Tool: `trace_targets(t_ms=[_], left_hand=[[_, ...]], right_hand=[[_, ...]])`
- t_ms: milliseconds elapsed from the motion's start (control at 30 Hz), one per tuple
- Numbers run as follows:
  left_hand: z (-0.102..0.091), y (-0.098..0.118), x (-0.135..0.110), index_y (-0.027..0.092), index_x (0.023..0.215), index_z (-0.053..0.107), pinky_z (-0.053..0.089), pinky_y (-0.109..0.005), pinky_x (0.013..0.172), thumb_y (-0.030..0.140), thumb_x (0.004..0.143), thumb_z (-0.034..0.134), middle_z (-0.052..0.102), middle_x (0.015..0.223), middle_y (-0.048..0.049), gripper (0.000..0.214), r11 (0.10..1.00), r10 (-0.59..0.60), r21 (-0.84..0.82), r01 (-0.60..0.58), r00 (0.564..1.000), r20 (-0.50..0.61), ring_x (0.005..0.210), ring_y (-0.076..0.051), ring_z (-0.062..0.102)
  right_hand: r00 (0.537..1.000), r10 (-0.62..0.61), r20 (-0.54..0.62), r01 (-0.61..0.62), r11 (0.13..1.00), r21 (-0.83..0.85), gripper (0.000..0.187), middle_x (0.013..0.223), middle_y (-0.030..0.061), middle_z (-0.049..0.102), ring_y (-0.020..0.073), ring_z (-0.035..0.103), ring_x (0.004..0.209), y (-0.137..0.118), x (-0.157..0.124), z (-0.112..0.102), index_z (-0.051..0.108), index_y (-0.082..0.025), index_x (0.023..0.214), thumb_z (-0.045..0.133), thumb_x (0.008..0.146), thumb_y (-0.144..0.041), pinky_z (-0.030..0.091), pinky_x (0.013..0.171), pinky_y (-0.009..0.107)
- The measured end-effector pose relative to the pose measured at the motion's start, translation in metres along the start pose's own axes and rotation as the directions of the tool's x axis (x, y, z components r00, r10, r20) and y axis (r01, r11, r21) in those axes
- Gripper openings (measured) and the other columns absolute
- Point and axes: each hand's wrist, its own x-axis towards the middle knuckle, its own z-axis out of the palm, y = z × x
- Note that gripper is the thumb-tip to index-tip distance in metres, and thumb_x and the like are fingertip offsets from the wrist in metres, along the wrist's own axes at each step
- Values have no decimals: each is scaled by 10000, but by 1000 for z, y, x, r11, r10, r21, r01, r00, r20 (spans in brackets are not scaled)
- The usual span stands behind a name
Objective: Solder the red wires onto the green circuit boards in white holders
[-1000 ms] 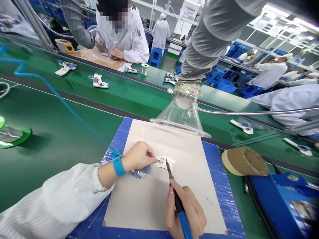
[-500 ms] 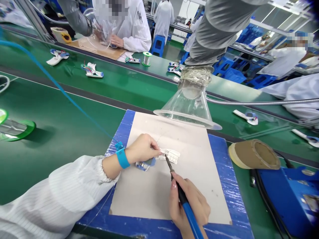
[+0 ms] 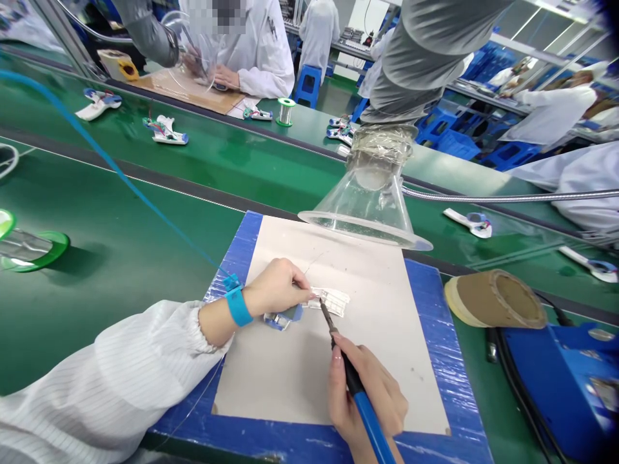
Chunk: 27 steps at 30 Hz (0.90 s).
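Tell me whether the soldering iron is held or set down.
Held: the right hand grips the blue-handled soldering iron like a pen.

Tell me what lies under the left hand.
The left hand rests over a white wired assembly on a pale board; a blue-and-clear piece shows below it. Directly beneath the palm is hidden.

1. A white smock sleeve [image 3: 106, 367] with fine grey stripes runs back from the left hand [image 3: 275, 287].
2. Its gathered elastic cuff [image 3: 213, 328] ends just behind that hand.
3. A bright blue wristband [image 3: 238, 306] sits between hand and cuff.
4. A thin blue cord [image 3: 145, 187] leads away from the band's square snap [image 3: 231, 281].
5. The right hand [image 3: 362, 393] shows a glossy pale nail [image 3: 337, 361].
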Motion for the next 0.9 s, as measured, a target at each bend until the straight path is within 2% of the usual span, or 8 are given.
trace_targets(t_ms=[133,267,433,767,900], left_hand=[[1,0,-1,117,724,795,465,-222,590,236,717,711,752,698,-77,146,999,-30,-10,30,1000,-3,724,-179,659],[1,0,-1,117,709,791,462,-223,589,235,720,708,750,690,-77,145,1000,-8,-8,8,1000,-5,709,-175,658],[1,1,-1,134,703,791,470,-222,599,231,719,710,754,697,-65,127,1000,8,-11,-8,1000,-10,698,-168,661],[2,3,-3,110,711,788,461,-222,607,183,737,705,753,701,-69,114,1000,-15,-3,15,1000,-20,700,-165,667],[2,3,-2,109,703,787,465,-221,618,181,735,716,753,698,-73,106,1000,3,12,-2,999,-33,710,-169,668]], right_hand=[[1000,-5,-22,5,1000,-7,262,777,33,677,97,597,569,2,0,0,664,-132,1055,604,830,-12,500,524,227],[998,0,-57,-4,998,-64,247,822,50,694,118,648,646,2,1,-1,667,-120,1039,613,830,1,533,594,242],[998,25,-49,-29,997,-76,273,844,45,701,122,660,687,0,2,-2,658,-142,1055,615,836,16,544,614,248],[998,33,-44,-37,994,-105,253,865,63,714,128,674,712,1,0,-2,669,-116,1035,647,821,16,545,667,255],[997,58,-46,-63,990,-123,277,866,44,719,97,641,619,3,-1,-2,667,-149,1086,656,840,-23,536,603,230]])
